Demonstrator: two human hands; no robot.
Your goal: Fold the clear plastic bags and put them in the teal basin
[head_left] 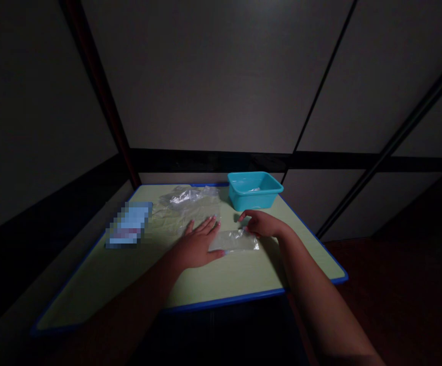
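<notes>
My left hand [198, 246] lies flat with its fingers spread. It rests over the left end of a small clear plastic bag [234, 241], with the thumb along the bag's near edge. My right hand [261, 223] is at the right end of this bag, palm down. Its index finger is bent and stands apart from the lower fingers, which touch or nearly touch the bag's upper edge. Beyond my left hand, a larger crumpled sheet of clear plastic [190, 201] is spread out, close to the left fingertips.
A turquoise plastic basin [253, 198] stands at the table's back right, with something shiny and clear inside. A blurred light-blue flat item [131, 223] lies at the left edge. The pale green table [224, 277] has a blue rim and stands against a panelled wall [213, 81].
</notes>
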